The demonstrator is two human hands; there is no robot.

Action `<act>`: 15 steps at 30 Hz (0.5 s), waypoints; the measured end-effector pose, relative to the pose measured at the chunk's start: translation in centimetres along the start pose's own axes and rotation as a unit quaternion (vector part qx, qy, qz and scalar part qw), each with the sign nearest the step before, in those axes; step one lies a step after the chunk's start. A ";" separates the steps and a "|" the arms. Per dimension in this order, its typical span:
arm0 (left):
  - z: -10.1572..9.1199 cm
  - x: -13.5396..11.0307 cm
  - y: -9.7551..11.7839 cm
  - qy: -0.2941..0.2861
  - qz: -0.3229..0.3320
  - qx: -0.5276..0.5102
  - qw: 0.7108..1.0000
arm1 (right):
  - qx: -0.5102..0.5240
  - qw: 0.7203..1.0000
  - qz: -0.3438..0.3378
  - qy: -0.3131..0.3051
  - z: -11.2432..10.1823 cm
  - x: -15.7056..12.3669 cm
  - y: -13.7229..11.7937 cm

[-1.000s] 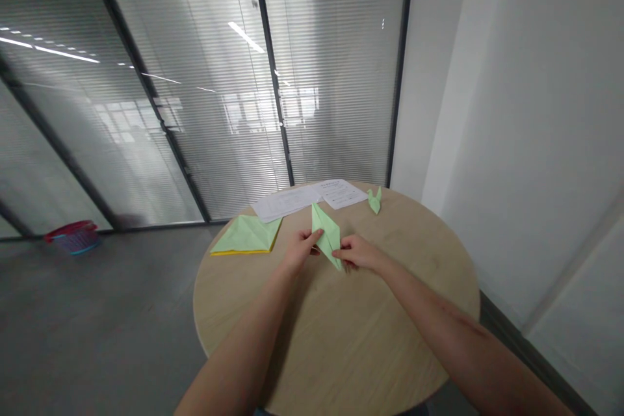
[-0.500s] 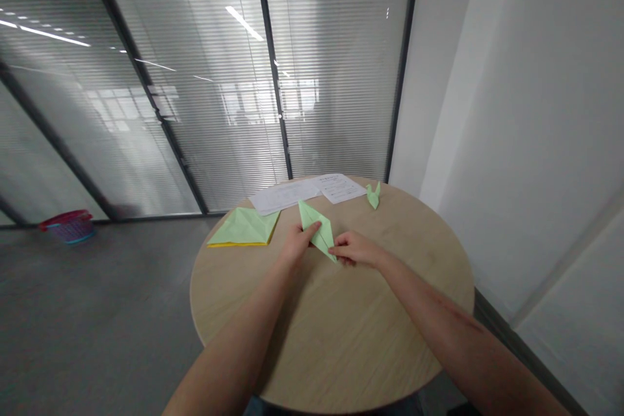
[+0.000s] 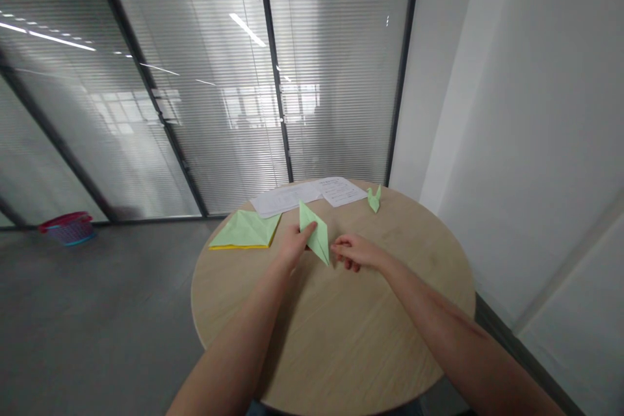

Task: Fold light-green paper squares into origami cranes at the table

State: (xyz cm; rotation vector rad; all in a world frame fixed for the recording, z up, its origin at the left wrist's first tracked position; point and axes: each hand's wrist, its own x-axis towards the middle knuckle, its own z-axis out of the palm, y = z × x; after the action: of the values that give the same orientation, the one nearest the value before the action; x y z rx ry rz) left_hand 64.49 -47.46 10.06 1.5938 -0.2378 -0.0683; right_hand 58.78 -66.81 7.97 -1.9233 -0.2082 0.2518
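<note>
Over the round table, my left hand (image 3: 294,246) is closed on a folded green origami paper (image 3: 320,240), the thumb lying on its upper face and the fingers behind it. The paper has a long diamond shape, with one point up and the other toward me. Just right of its lower edge, my right hand (image 3: 358,251) is held with loosely bent fingers, slightly apart, and nothing shows in them. A small gap separates its fingertips from the paper.
A green folded sheet over a yellow one (image 3: 247,231) lies at the left of the wooden table (image 3: 351,344). Printed white sheets (image 3: 341,191) lie at the back, beside a small green paper crane (image 3: 374,199). A red and blue basket (image 3: 71,229) stands on the floor.
My right hand has let go of the lower corner of the folded paper and moved slightly right. The paper has turned a little in my left hand, its lower tip shifting left.
</note>
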 end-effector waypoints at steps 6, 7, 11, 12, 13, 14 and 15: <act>0.9 -0.7 -0.2 -0.063 0.011 0.050 0.997 | 0.063 0.994 -0.033 0.085 0.2 0.6 0.2; 1.0 -0.8 -0.2 -0.072 0.015 0.052 0.996 | 0.074 0.992 -0.037 0.092 0.2 0.7 0.2; 1.3 -1.0 -0.3 -0.092 0.012 0.051 0.994 | 0.111 0.986 -0.057 0.115 0.0 0.9 0.3; 1.4 -1.0 -0.3 -0.095 0.009 0.052 0.994 | 0.118 0.984 -0.059 0.122 0.0 0.9 0.3; 1.4 -1.0 -0.3 -0.098 0.004 0.057 0.994 | 0.125 0.981 -0.063 0.132 0.0 1.0 0.3; 1.3 -1.0 -0.3 -0.103 0.001 0.064 0.993 | 0.132 0.978 -0.067 0.144 -0.1 1.0 0.2; 1.3 -0.9 -0.3 -0.108 -0.001 0.075 0.991 | 0.141 0.975 -0.070 0.156 -0.1 1.0 0.2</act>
State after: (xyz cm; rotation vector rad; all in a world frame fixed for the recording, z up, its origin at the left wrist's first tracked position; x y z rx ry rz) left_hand 63.35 -48.57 9.66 1.7372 -0.4181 -0.2305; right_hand 59.78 -66.73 7.74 -1.6314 -0.0924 -0.1124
